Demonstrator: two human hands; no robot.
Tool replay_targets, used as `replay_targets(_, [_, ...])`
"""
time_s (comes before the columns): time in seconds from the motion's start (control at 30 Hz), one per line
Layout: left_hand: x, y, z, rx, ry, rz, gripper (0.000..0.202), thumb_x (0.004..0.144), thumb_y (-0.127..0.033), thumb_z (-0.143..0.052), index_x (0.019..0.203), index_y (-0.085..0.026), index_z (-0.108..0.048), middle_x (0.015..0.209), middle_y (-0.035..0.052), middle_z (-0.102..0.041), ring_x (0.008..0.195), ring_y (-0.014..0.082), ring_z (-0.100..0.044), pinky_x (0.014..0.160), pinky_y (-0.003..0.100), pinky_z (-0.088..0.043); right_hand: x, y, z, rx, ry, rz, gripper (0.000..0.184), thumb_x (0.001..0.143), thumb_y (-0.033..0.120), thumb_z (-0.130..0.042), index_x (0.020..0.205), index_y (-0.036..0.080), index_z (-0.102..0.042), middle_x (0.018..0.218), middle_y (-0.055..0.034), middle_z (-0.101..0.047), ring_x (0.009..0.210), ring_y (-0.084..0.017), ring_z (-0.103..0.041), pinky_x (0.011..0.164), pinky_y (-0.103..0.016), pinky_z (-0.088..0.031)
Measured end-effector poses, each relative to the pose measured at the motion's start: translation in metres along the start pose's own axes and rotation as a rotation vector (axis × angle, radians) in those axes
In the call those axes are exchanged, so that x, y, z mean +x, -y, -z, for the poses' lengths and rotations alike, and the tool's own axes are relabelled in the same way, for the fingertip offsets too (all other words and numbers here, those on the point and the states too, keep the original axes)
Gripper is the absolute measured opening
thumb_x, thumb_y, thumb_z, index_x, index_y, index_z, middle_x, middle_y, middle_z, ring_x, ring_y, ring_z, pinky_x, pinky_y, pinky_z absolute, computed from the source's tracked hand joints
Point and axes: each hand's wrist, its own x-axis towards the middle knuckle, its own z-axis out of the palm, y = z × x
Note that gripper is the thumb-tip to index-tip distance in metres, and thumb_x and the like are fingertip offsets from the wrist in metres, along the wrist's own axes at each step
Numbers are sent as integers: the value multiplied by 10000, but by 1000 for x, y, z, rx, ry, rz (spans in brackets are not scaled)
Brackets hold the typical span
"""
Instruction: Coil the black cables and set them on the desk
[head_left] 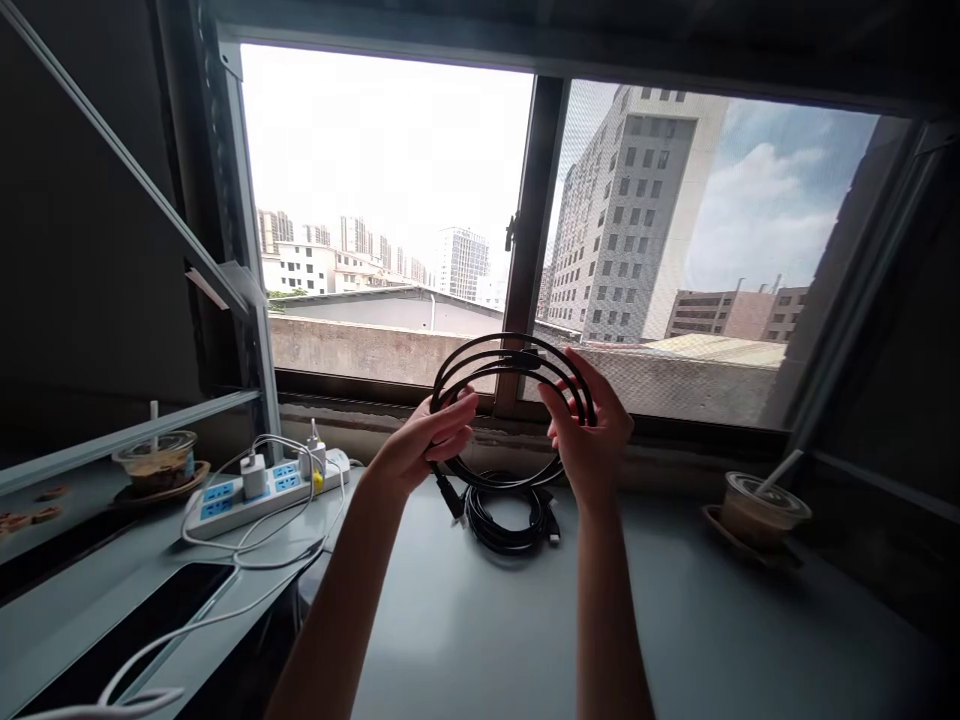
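Both my hands hold up a coiled black cable [510,360] in front of the window. My left hand [435,440] grips the coil's left side with fingers closed round the strands. My right hand [589,425] curls round the coil's right side, palm facing left. The loops form a ring between the hands, and one plug end hangs down by my left wrist. Below the ring, a second bundle of black cable [508,520] lies on the grey table [525,630].
A white power strip [259,490] with chargers and white cords sits at the left, near a dark phone [131,630]. Lidded drink cups with straws stand at far left [156,458] and at right [761,505]. The window sill and frame [529,240] rise behind the table.
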Motion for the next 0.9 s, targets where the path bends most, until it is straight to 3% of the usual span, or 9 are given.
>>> replay_targets(0.2, [1, 2, -3, -171, 57, -37, 428, 715, -510, -659, 615, -144, -463, 438, -105, -191, 345, -6, -155, 342, 113, -188, 3, -7, 5, -15, -84, 225, 200, 756, 247, -692, 954, 238, -671, 787, 12, -565, 382, -43, -441, 307, -176, -339])
replay_targets(0.33, [2, 2, -3, -206, 78, -24, 536, 729, -652, -515, 566, -145, -451, 431, -96, -182, 339, 0, -157, 345, 131, -189, 5, -10, 8, -53, -61, 252, 173, 784, 221, -660, 956, 234, -655, 794, 21, -564, 407, -44, -459, 346, -177, -364])
replay_targets(0.5, [4, -2, -6, -238, 89, 79, 348, 872, -445, -457, 715, -152, -556, 428, -94, -180, 334, 32, -151, 332, 161, -122, 7, -8, 9, -201, 3, 316, 129, 834, 175, -599, 952, 215, -635, 795, 21, -537, 534, -63, -515, 485, -177, -442])
replay_targets(0.57, [4, -3, -10, -218, 40, 85, 272, 878, -381, -461, 759, -157, -557, 445, -93, -201, 343, 31, -157, 340, 161, -116, 8, -6, 10, -237, 24, 335, 135, 849, 158, -576, 964, 208, -628, 788, 18, -523, 575, -71, -525, 527, -180, -451])
replay_targets(0.67, [4, -1, -15, -163, -115, -23, 145, 873, -320, -499, 946, -211, -560, 489, -98, -235, 359, 25, -143, 352, 152, -110, 8, -3, 11, -289, 41, 411, 182, 867, 125, -534, 1009, 204, -616, 802, 8, -521, 619, -80, -516, 563, -190, -452])
replay_targets(0.77, [6, 4, -18, -52, -242, -168, 297, 854, -368, -536, 1132, -265, -523, 513, -100, -226, 380, 26, -134, 355, 143, -91, 8, -2, 8, -332, 34, 459, 185, 879, 123, -506, 1014, 198, -608, 852, -13, -536, 701, -102, -529, 561, -197, -445])
replay_targets(0.9, [8, 10, -18, 200, -392, -237, 393, 761, -551, -575, 833, -166, -611, 484, -86, -254, 378, 16, -166, 344, 150, -92, 8, -4, 3, -291, 17, 396, 93, 835, 195, -595, 926, 188, -610, 962, -41, -534, 821, -133, -546, 530, -193, -440])
